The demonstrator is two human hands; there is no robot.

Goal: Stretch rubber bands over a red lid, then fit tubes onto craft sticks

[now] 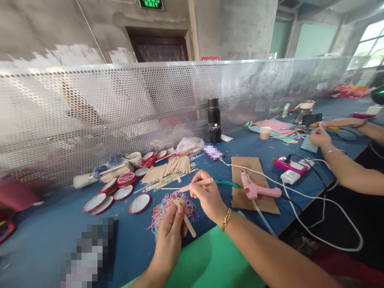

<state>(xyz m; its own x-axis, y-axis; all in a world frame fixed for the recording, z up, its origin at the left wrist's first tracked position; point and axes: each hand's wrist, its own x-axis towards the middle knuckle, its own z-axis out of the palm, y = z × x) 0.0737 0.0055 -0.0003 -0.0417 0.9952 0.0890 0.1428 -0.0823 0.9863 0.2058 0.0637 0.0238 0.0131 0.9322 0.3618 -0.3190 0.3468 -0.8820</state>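
Note:
My left hand (171, 224) is closed on a flat wooden craft stick (189, 226), which slants between thumb and fingers. My right hand (207, 197), with a gold chain bracelet at the wrist, pinches a slim pale pink pen-like tool (186, 187). The tool points left, just above the craft stick; whether its tip touches anything cannot be made out. Beneath both hands lies a tangled heap of multicoloured thin strands (162, 206). Behind them is a pile of wooden craft sticks (171, 169). A teal handle (227, 183) shows beyond my right hand.
Round red-rimmed lids (139, 204) lie to the left. A pink glue gun (255, 190) rests on cardboard (238, 166) at right, near white cables and a pink power strip (289, 166). A black bottle (214, 122) stands by the perforated partition (144, 96). Another person's hands (321, 138) work at far right.

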